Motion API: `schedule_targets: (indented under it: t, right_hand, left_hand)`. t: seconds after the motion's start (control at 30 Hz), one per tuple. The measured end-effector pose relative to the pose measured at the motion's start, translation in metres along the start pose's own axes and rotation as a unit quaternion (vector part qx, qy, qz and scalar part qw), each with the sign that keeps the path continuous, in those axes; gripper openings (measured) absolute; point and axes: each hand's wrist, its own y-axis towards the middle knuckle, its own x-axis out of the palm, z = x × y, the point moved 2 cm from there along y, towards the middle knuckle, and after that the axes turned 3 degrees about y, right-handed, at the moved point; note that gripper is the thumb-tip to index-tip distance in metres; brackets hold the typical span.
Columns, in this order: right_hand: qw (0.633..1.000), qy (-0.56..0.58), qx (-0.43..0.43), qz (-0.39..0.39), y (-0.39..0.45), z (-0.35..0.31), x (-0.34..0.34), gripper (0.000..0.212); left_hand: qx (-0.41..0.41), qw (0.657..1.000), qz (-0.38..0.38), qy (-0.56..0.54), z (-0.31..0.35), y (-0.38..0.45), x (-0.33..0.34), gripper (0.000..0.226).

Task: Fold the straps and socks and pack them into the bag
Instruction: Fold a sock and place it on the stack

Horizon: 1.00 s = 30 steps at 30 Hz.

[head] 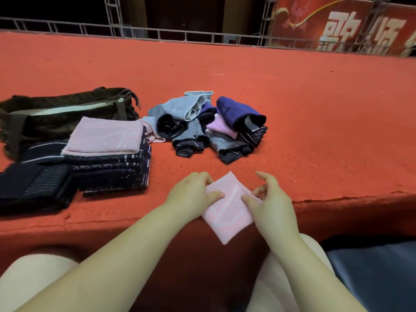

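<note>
**Pink sock held at the platform's edge**

We see large pale characters on the red banner, cut off by the frame and unreadable to us. Our left hand and right hand each pinch a side of the folded pink sock at the red platform's near edge. The dark bag lies far left, partly behind the folded stack. The unfolded pile overlaps itself, so we cannot make out single pieces.

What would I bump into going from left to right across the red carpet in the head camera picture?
Dark bag → folded stack with a pink piece on top → messy pile of unfolded socks. Nearer the edge, both hands hold a pink folded piece.
</note>
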Motion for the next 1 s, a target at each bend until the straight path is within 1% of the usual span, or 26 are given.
schedule_targets:
  t: [0.07,0.17,0.2,0.27,0.33,0.37,0.4,0.43,0.5,0.53,0.57,0.63,0.7,0.73,0.77,0.8,0.83,0.87,0.9,0.93,0.97,1.0]
  right_hand:
    - [0.997,-0.079,-0.018,0.002,0.004,0.002,-0.001,0.049]
    - [0.973,-0.227,0.001,-0.034,0.01,0.001,-0.002,0.037]
    - [0.965,-0.256,0.007,-0.052,0.012,0.0,-0.002,0.035]
    - [0.958,-0.274,-0.004,-0.084,0.015,-0.003,-0.001,0.032]
    - [0.957,-0.262,-0.054,-0.109,0.016,-0.008,-0.001,0.027]
    - [0.959,-0.24,-0.092,-0.12,0.015,-0.011,-0.002,0.024]
    - [0.962,-0.2,-0.132,-0.132,0.013,-0.014,-0.003,0.02]
    - [0.964,-0.148,-0.164,-0.147,0.011,-0.02,-0.005,0.016]
    - [0.964,-0.056,-0.194,-0.172,0.008,-0.038,-0.008,0.013]
    - [0.963,-0.032,-0.204,-0.176,0.007,-0.047,-0.009,0.014]
    - [0.96,-0.02,-0.218,-0.175,0.007,-0.057,-0.009,0.015]
    - [0.955,-0.002,-0.236,-0.18,0.008,-0.076,-0.008,0.018]
    - [0.954,0.031,-0.236,-0.183,0.01,-0.093,-0.004,0.017]
    - [0.957,0.063,-0.222,-0.177,0.012,-0.1,-0.002,0.013]
    - [0.961,0.105,-0.19,-0.172,0.015,-0.106,0.0,0.007]
    - [0.961,0.152,-0.142,-0.181,0.017,-0.111,0.003,0.008]
    - [0.952,0.198,-0.082,-0.216,0.018,-0.116,0.006,0.021]
    - [0.931,0.237,-0.018,-0.278,0.018,-0.12,0.012,0.034]
    - [0.9,0.263,0.043,-0.344,0.014,-0.124,0.019,0.041]
    - [0.868,0.286,0.093,-0.396,0.009,-0.13,0.027,0.04]
    - [0.839,0.319,0.135,-0.421,0.006,-0.137,0.035,0.035]
    - [0.818,0.358,0.169,-0.418,0.006,-0.144,0.044,0.03]
  left_hand:
    - [-0.015,1.0,-0.015,0.013,0.0,0.002,0.001,0.036]
    - [-0.034,0.998,-0.052,0.03,0.001,0.006,-0.002,0.035]
    - [-0.038,0.997,-0.062,0.029,0.002,0.007,-0.004,0.034]
    - [-0.034,0.995,-0.089,0.01,0.003,0.007,-0.011,0.03]
    - [-0.021,0.988,-0.147,-0.049,0.002,0.004,-0.019,0.031]
    - [-0.017,0.976,-0.186,-0.115,0.001,-0.001,-0.023,0.034]
    - [-0.015,0.954,-0.22,-0.204,0.0,-0.007,-0.027,0.035]
    - [-0.019,0.922,-0.248,-0.297,-0.001,-0.013,-0.031,0.034]
    - [-0.021,0.858,-0.273,-0.434,-0.004,-0.024,-0.038,0.034]
    - [-0.019,0.839,-0.268,-0.474,-0.005,-0.029,-0.042,0.032]
    - [-0.019,0.827,-0.253,-0.502,-0.005,-0.033,-0.045,0.029]
    - [-0.034,0.815,-0.2,-0.543,-0.006,-0.039,-0.053,0.024]
    - [-0.054,0.796,-0.145,-0.585,-0.01,-0.043,-0.063,0.027]
    - [-0.061,0.786,-0.122,-0.604,-0.012,-0.044,-0.069,0.028]
    - [-0.066,0.774,-0.101,-0.622,-0.014,-0.045,-0.076,0.028]
    - [-0.071,0.759,-0.076,-0.643,-0.017,-0.046,-0.083,0.027]
    - [-0.08,0.738,-0.048,-0.668,-0.019,-0.047,-0.09,0.028]
    - [-0.091,0.715,-0.019,-0.692,-0.021,-0.047,-0.098,0.028]
    - [-0.102,0.69,0.006,-0.716,-0.024,-0.047,-0.105,0.028]
    - [-0.11,0.666,0.023,-0.738,-0.026,-0.046,-0.113,0.03]
    - [-0.116,0.642,0.037,-0.757,-0.028,-0.046,-0.12,0.032]
    - [-0.121,0.622,0.053,-0.772,-0.03,-0.045,-0.128,0.033]
